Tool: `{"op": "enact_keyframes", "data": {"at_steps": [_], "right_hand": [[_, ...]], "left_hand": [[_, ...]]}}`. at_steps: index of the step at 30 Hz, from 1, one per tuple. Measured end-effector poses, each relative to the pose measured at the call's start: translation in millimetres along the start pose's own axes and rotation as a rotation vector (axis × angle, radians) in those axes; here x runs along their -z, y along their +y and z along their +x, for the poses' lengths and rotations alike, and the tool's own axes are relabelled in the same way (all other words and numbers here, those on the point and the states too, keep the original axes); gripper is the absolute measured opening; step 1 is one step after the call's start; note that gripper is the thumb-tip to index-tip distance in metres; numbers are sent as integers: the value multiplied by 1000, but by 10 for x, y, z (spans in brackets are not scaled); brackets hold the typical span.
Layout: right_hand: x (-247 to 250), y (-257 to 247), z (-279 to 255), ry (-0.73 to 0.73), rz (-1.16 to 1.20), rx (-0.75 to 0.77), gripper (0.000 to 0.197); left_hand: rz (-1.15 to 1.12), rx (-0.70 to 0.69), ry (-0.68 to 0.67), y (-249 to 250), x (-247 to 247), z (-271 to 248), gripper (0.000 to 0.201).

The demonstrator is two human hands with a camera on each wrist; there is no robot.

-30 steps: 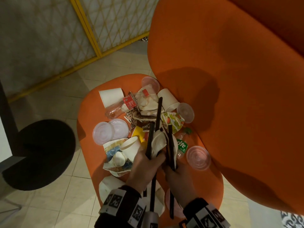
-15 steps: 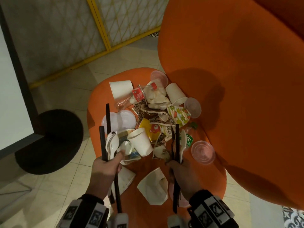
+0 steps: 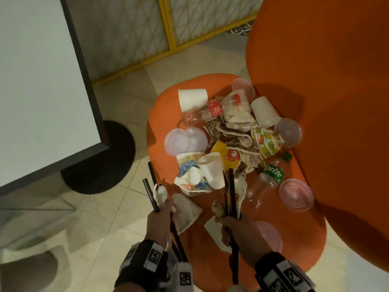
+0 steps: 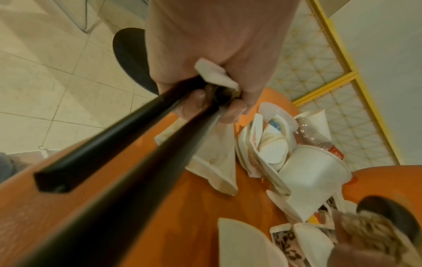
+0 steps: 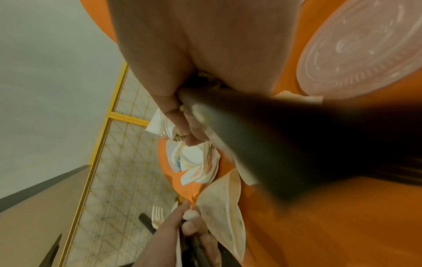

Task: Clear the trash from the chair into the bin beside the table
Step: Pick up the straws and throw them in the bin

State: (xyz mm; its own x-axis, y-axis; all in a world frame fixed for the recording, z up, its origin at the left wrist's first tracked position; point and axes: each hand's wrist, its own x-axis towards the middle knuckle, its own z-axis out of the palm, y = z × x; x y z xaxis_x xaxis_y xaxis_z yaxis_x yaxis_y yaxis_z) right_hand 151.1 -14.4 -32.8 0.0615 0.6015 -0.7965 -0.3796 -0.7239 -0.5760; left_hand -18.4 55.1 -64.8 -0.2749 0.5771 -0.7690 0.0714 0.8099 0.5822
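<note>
Your left hand [image 3: 161,218] has moved off the chair [image 3: 168,106] edge, fingers curled round black sticks [image 3: 150,186] and white cutlery. Your right hand [image 3: 237,226] also grips sticks over the seat. Most trash [image 3: 229,142] is still on the chair, and no bin is seen.

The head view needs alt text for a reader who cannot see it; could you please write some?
Two hands hold bundles of trash above an orange chair seat: the left hand grips black sticks and white plastic cutlery, the right hand grips black sticks and crumpled paper. Paper cups, clear lids, wrappers and a Sprite bottle litter the seat.
</note>
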Motion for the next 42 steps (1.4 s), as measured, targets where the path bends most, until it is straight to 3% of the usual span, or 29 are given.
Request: {"op": "enact_keyframes", "data": {"at_steps": [8,17,19,23,29,30,32,35,37,39,41,42], "right_hand": [[-147,190,-42,-67,-201,-86,15],[-131,267,9,-93,-374,18,20],[-114,270,16,-58,-406,47,14],[-47,184,68,50,-456,78,27],[148,22,259,166,-395,108,22],[177,3,273,181,-365,109,23],[223,-37,287,224,-296,133,22],[285,-120,251,268,-181,207,12],[317,-188,210,265,-105,256,8],[353,-251,203,243,-33,303,9],[383,-322,213,196,56,330,10],[402,-358,219,169,106,332,10]], "left_hand": [[-77,69,80,-140,-10,41,34],[-99,130,100,-296,-78,165,41],[-68,122,119,-298,-70,166,40],[-30,144,167,-278,-53,77,53],[-144,175,13,-250,-280,-60,50],[-165,169,-11,-236,-320,-82,40],[-203,134,-21,-198,-389,-147,16],[-253,41,58,-156,-456,-198,22],[-274,-32,139,-143,-480,-226,16],[-294,-127,182,-100,-491,-290,27],[-300,-236,156,5,-538,-379,7],[-300,-299,94,67,-571,-436,17]]}}
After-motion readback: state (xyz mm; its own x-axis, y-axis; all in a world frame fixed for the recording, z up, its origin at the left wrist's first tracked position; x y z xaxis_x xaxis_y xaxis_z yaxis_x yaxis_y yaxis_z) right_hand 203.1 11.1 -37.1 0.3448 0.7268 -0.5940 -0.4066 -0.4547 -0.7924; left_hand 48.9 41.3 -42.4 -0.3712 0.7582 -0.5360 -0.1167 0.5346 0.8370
